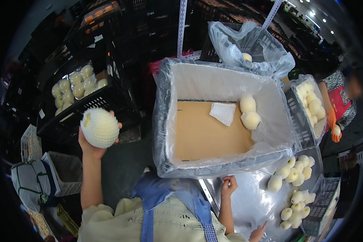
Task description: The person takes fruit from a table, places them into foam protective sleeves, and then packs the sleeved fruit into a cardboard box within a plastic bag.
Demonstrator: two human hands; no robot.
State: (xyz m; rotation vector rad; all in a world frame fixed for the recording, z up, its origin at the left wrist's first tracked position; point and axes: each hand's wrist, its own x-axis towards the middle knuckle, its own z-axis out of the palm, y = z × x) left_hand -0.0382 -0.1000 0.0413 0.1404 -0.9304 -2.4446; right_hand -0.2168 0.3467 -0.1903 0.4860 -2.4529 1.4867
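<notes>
My left hand (92,142) holds up a round, pale yellow fruit (100,128) in a white foam net sleeve, left of a crate. The fingers wrap it from behind, and a gap in the sleeve bares some skin. My right hand (229,185) has its fingers curled with nothing visible in them, just below the near rim of the plastic-lined crate (224,171); whether it touches the liner I cannot tell. Inside the crate, on a cardboard sheet (208,136), lie an empty foam net (223,113) and two sleeved fruits (248,112) along the right wall.
Sleeved fruits (293,172) sit in groups on a metal table (248,199), where another person's hand (258,232) points. A black crate (87,109) at left holds film-wrapped fruit. At right, a person with an orange glove (331,121) is beside a fruit-filled lined crate (301,127).
</notes>
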